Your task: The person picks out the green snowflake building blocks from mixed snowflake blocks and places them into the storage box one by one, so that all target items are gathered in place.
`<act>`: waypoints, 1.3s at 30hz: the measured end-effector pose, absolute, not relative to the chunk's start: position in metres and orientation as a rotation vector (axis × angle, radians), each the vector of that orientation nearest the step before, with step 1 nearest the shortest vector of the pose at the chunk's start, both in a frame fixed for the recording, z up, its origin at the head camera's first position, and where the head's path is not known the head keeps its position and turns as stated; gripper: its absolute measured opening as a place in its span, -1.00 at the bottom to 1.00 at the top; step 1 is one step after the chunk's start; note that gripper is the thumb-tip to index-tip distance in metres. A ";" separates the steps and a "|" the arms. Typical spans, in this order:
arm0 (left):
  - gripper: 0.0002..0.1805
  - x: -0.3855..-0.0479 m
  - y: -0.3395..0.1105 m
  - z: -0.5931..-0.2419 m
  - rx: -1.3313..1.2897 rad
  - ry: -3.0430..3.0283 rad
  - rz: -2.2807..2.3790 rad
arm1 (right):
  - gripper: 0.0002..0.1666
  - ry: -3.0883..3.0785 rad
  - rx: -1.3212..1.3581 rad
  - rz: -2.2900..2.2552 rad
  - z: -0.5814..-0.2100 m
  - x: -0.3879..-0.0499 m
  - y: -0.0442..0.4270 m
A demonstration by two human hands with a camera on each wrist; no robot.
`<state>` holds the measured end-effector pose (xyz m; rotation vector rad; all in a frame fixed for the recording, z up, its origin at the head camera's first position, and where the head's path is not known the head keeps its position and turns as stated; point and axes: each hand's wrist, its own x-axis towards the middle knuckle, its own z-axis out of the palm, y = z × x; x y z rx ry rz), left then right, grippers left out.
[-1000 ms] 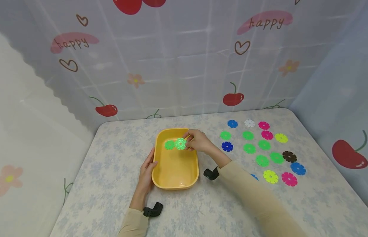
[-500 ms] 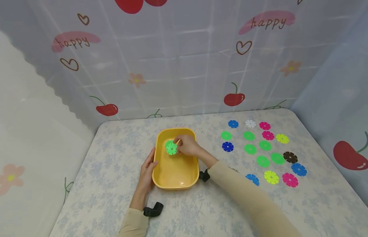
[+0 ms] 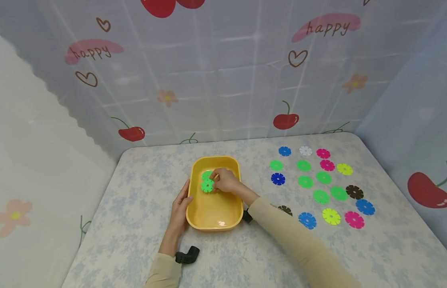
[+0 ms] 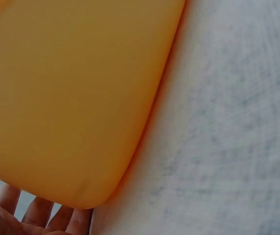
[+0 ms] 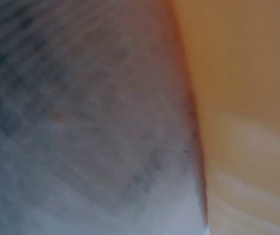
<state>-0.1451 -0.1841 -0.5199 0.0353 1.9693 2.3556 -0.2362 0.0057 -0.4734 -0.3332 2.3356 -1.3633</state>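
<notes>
A yellow tray (image 3: 214,208) stands on the table. My left hand (image 3: 179,210) grips its left rim, thumb over the edge; in the left wrist view the fingers (image 4: 37,213) lie at the wall of the tray (image 4: 76,107). Inside the tray's upper half, my right hand (image 3: 226,182) pinches a green disc (image 3: 207,186) by its right edge. Just behind that disc is another green disc (image 3: 206,175), partly covered; whether the two touch, I cannot tell. The right wrist view shows only the tray's side (image 5: 247,98) and blurred tabletop, with no fingers.
To the tray's right, flat discs lie spread on the table (image 3: 144,180): several green (image 3: 321,197), some pink (image 3: 354,219), yellow (image 3: 331,216) and blue (image 3: 307,220), a white one (image 3: 305,150) and a brown one (image 3: 354,192). Another brown disc (image 3: 285,210) is partly behind the right sleeve.
My right hand has moved left and toward me within the tray, bringing its green disc from beside the other to in front of it. My left hand keeps its grip on the rim.
</notes>
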 end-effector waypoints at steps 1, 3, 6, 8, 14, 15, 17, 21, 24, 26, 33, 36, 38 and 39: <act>-0.37 -0.145 -0.184 -0.520 0.032 1.969 2.354 | -0.72 2.337 -0.330 -1.360 -0.474 -0.236 0.006; -0.37 -0.145 -0.184 -0.520 0.031 1.969 2.349 | -0.71 2.338 -0.325 -1.354 -0.475 -0.236 0.005; -0.38 -0.145 -0.184 -0.519 0.039 1.972 2.346 | -0.72 2.342 -0.325 -1.343 -0.476 -0.235 0.005; -0.38 -0.145 -0.184 -0.519 0.047 1.975 2.343 | -0.74 2.345 -0.323 -1.339 -0.476 -0.235 0.005; -0.38 -0.145 -0.185 -0.519 0.062 1.980 2.336 | -0.78 2.360 -0.305 -1.320 -0.476 -0.235 0.004; -0.38 -0.145 -0.185 -0.519 0.066 1.982 2.336 | -0.78 2.363 -0.304 -1.319 -0.476 -0.235 0.003; -0.38 -0.145 -0.186 -0.518 0.072 1.985 2.336 | -0.78 2.365 -0.300 -1.318 -0.476 -0.235 0.003; -0.38 -0.145 -0.186 -0.518 0.077 1.994 2.335 | -0.78 2.367 -0.288 -1.319 -0.474 -0.235 0.003; -0.38 -0.145 -0.186 -0.518 0.081 1.992 2.334 | -0.79 2.365 -0.280 -1.314 -0.473 -0.235 0.002; -0.38 -0.144 -0.186 -0.519 0.087 1.987 2.338 | -0.79 2.362 -0.279 -1.314 -0.474 -0.235 0.002; -0.37 -0.144 -0.186 -0.520 0.107 1.984 2.347 | -0.80 2.369 -0.266 -1.312 -0.477 -0.234 0.003; -0.37 -0.144 -0.186 -0.520 0.108 1.988 2.348 | -0.80 2.372 -0.262 -1.307 -0.477 -0.234 0.003; -0.37 -0.144 -0.185 -0.520 0.106 1.991 2.346 | -0.80 2.378 -0.263 -1.300 -0.477 -0.234 0.003; -0.37 -0.144 -0.185 -0.521 0.105 1.992 2.346 | -0.80 2.380 -0.262 -1.296 -0.476 -0.234 0.003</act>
